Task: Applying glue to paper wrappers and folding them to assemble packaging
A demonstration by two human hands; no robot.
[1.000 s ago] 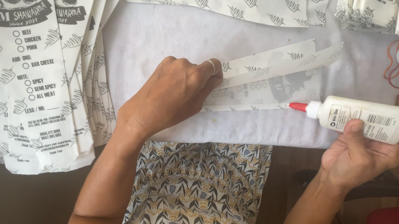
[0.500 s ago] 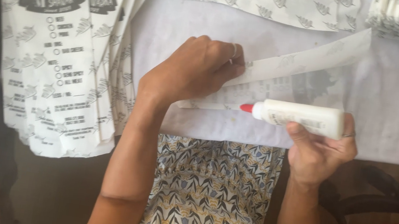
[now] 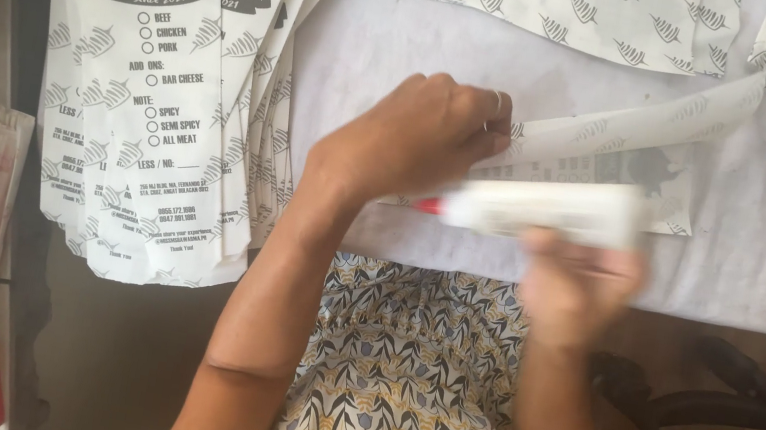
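Head view: left hand (image 3: 419, 140) lies flat, fingers curled down, pinning a folded printed paper sheet (image 3: 616, 144) near the desk's (image 3: 759, 271) front edge, about mid-width. Right hand (image 3: 575, 284), motion-blurred, is closed round a white glue bottle (image 3: 546, 207) held sideways, its red nozzle (image 3: 427, 205) at the sheet's lower edge beside the left wrist. Best to keep the sheet pinned and run a thin, even line along the flap. A stack of finished paper bags (image 3: 156, 110) overhangs the front-left corner.
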